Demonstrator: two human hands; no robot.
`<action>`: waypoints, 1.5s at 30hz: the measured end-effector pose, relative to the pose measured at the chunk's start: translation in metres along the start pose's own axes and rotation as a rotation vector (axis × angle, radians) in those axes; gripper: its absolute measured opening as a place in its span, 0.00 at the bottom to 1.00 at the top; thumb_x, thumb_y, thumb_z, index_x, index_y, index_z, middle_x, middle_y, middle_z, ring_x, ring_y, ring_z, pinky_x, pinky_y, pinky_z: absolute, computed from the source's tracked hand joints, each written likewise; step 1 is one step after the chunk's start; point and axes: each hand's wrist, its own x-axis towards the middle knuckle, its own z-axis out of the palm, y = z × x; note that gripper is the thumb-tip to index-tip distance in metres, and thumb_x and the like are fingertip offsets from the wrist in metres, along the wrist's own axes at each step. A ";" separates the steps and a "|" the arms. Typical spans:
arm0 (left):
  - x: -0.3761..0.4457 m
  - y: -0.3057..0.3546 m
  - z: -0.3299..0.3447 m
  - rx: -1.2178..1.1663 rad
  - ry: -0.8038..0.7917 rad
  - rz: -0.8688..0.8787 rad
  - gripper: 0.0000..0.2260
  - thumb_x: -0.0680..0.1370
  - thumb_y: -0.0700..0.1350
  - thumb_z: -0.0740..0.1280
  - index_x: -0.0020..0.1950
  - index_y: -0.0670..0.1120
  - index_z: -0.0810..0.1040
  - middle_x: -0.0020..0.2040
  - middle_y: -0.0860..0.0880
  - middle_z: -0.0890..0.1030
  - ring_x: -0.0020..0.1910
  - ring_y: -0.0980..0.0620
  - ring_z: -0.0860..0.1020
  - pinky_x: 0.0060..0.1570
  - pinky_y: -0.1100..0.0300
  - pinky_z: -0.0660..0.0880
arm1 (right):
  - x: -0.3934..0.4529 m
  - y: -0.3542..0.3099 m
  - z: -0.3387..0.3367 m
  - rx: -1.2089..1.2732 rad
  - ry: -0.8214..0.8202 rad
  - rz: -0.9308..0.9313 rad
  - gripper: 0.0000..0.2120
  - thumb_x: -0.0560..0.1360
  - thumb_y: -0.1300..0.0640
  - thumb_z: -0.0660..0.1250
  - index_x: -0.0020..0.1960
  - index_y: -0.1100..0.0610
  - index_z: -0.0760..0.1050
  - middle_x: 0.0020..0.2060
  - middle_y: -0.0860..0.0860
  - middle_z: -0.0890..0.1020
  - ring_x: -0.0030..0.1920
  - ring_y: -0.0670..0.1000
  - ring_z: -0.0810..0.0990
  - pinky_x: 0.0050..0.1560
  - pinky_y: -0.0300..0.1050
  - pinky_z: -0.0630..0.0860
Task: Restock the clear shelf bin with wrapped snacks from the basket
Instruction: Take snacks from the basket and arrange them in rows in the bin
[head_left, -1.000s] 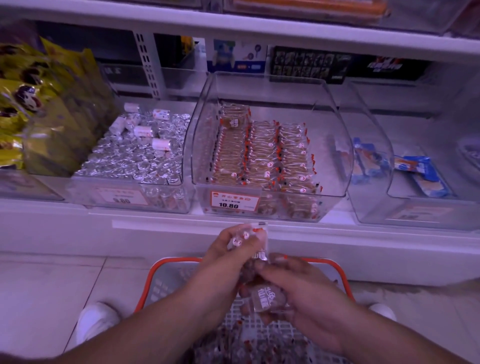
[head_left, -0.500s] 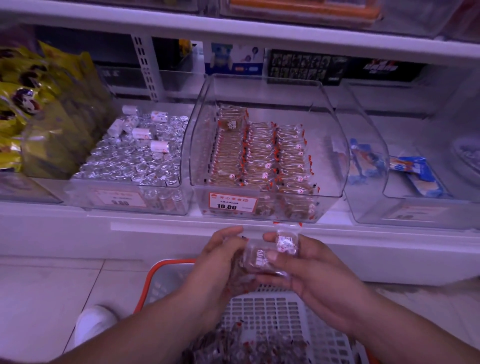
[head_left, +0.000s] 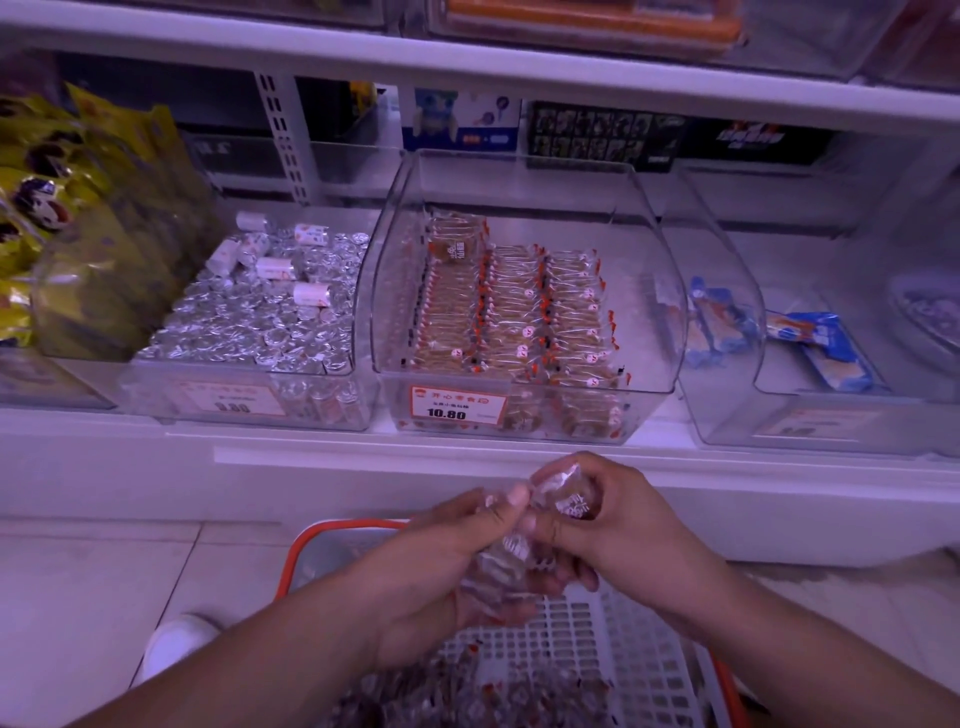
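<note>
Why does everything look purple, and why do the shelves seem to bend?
Head view: a violet colour cast tints the whole frame; the wide-angle lens bows the shelf edge; glare streaks the clear bin; the wrapped snacks between the left hand and right hand are smeared, likely motion blur.

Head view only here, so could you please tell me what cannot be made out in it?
- Snack count in the hands: left hand and right hand cover the wrapped snacks.
- Basket contents: cut off by the bottom edge and hidden by the arms.
- Right-hand bin's price label: too blurred to read.
</note>
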 end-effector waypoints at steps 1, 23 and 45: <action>0.000 0.000 0.000 -0.026 0.043 0.045 0.18 0.75 0.51 0.71 0.61 0.43 0.79 0.54 0.37 0.82 0.49 0.41 0.82 0.33 0.60 0.75 | 0.001 0.001 0.001 0.024 0.056 0.003 0.11 0.74 0.60 0.73 0.52 0.62 0.74 0.29 0.53 0.82 0.26 0.53 0.80 0.24 0.43 0.72; -0.005 -0.001 0.010 -0.001 0.038 0.216 0.17 0.73 0.46 0.72 0.61 0.52 0.79 0.53 0.44 0.84 0.43 0.46 0.81 0.39 0.55 0.79 | 0.001 0.003 -0.007 0.045 0.202 -0.068 0.28 0.70 0.52 0.75 0.68 0.54 0.73 0.40 0.52 0.83 0.40 0.47 0.82 0.43 0.40 0.77; -0.034 0.064 -0.018 0.783 0.580 1.036 0.22 0.79 0.63 0.60 0.69 0.56 0.72 0.61 0.62 0.78 0.62 0.62 0.76 0.57 0.69 0.72 | 0.013 -0.082 0.004 0.247 0.031 -0.339 0.21 0.71 0.42 0.72 0.58 0.53 0.82 0.52 0.53 0.86 0.54 0.55 0.84 0.54 0.55 0.81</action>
